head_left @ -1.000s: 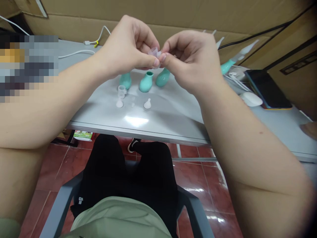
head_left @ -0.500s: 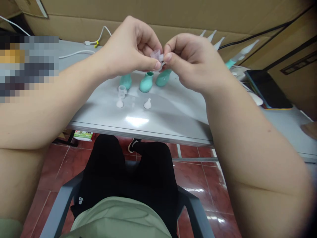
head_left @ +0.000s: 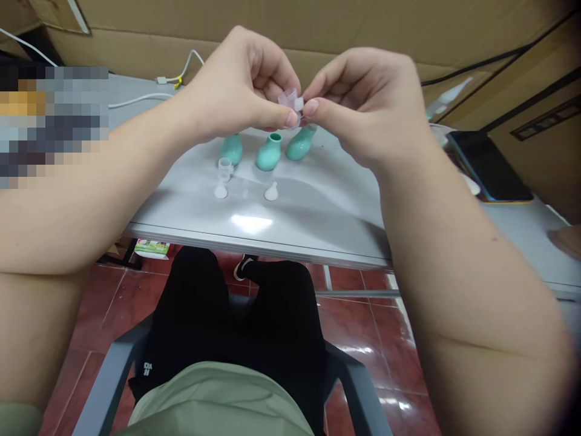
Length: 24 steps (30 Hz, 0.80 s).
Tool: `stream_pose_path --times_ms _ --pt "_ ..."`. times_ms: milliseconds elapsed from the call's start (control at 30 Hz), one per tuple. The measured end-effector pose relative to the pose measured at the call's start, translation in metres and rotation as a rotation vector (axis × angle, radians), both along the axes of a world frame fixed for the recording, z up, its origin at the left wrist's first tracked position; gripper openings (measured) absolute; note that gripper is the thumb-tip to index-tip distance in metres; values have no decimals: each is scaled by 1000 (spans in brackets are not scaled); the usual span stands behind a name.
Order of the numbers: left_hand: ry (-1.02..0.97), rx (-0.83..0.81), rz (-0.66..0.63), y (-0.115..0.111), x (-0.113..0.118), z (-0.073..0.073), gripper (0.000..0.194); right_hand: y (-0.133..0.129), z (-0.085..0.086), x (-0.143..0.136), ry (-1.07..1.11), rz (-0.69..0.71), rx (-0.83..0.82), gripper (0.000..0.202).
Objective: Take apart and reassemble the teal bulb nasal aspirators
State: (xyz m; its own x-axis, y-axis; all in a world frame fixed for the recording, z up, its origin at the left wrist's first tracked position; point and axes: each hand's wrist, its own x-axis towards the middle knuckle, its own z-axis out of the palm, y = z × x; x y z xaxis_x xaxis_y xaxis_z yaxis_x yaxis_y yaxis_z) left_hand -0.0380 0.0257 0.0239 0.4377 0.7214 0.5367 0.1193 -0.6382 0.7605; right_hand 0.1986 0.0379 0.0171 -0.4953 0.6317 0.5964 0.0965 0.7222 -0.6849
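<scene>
Between thumb and fingers, my left hand (head_left: 240,91) holds a small clear plastic connector (head_left: 287,99), its cup-like open end facing up. My right hand (head_left: 372,100) is pinched closed at the short side stub of that piece; anything tiny between its fingertips is hidden. Below the hands, several mint-green bulbs stand or lean on the grey table (head_left: 327,200). The middle bulb (head_left: 269,153) has an open neck; the right bulb (head_left: 299,144) tilts. A second clear connector (head_left: 224,168) sits near the left bulb (head_left: 231,150). Two small white funnel-shaped pieces, a left one (head_left: 221,191) and a right one (head_left: 271,192), lie in front.
A dark phone (head_left: 488,169) lies at the right, near a clear-tipped nozzle (head_left: 451,97). White cables (head_left: 140,99) run along the table's left back. Cardboard (head_left: 331,30) lines the rear. A chair armrest (head_left: 358,381) is below the table edge.
My right hand has shifted slightly up and its fingers have moved a little around the connector's side. The left hand stays nearly still with the connector.
</scene>
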Motion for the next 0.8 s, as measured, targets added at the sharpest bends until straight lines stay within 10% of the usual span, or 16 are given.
stream_pose_path --times_ms 300,800 --pt "-80 18 -11 12 2 -9 37 -16 6 1 -107 -236 109 25" --pt "-41 -48 75 -11 8 0 28 -9 5 3 -259 -139 93 26"
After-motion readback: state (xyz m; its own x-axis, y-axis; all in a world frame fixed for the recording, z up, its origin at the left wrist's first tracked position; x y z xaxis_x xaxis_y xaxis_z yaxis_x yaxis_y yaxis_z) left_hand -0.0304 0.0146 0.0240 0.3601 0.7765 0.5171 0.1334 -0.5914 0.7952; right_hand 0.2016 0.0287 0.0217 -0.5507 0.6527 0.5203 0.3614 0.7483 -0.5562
